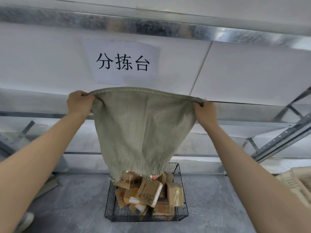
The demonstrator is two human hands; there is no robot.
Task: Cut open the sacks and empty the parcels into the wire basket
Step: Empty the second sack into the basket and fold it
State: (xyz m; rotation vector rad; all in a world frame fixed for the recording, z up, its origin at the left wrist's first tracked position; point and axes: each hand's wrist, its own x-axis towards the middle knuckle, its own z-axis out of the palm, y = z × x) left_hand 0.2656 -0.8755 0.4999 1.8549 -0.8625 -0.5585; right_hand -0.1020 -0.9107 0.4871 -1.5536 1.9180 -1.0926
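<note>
A grey-green woven sack [141,132] hangs upside down in front of me, its sewn bottom edge stretched between my hands. My left hand [80,103] grips the left corner and my right hand [204,111] grips the right corner, both raised high. The sack's open mouth hangs just above a black wire basket [182,199] on the floor. Several brown cardboard parcels [149,193] lie piled in the basket, the topmost right under the sack's mouth. The inside of the sack is hidden.
A paper sign [122,62] with black characters hangs on the white wall behind. Metal shelf frames [276,145] run along the wall and to the right. A pale plastic crate [296,182] stands at the right. The floor [67,207] is grey.
</note>
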